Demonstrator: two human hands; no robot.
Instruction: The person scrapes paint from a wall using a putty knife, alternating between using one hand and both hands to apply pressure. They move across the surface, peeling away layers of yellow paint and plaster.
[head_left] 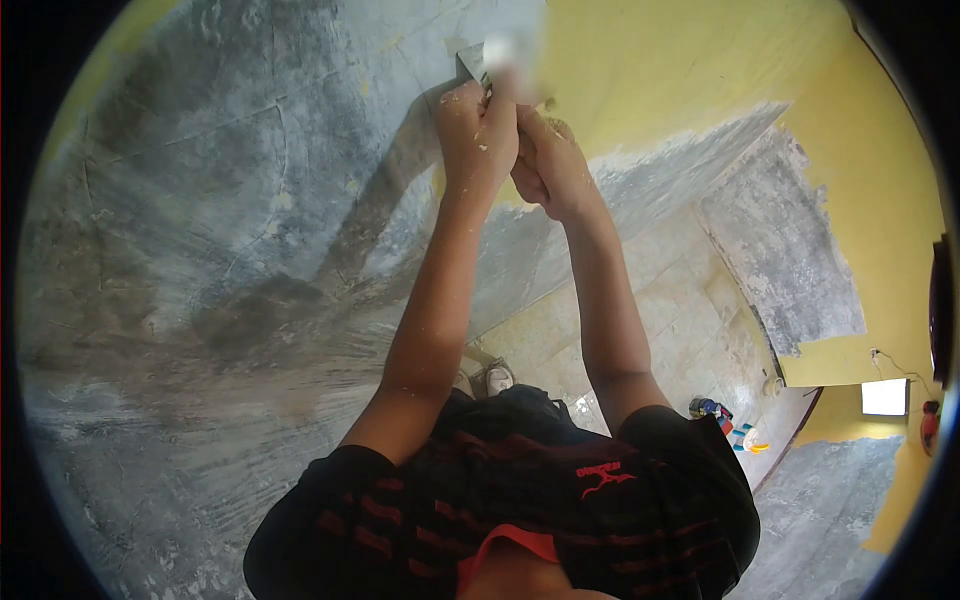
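Both hands are raised together against the wall (180,180), where grey bare patches meet yellow paint. My left hand (468,135) is closed on a scraper (469,60), whose flat metal blade shows past the knuckles close to the wall. My right hand (552,170) is closed just beside it, around what looks like the handle end of the same scraper. A blurred patch hides part of the blade and fingertips. Pale flecks stick to the left hand and forearm.
Yellow paint (650,70) covers the wall to the upper right, above a rough grey band. Tins and bottles (712,408) stand on the pale floor (540,335) at the right. A shoe (499,377) shows below me. A cable (890,362) hangs near a bright rectangle (885,397).
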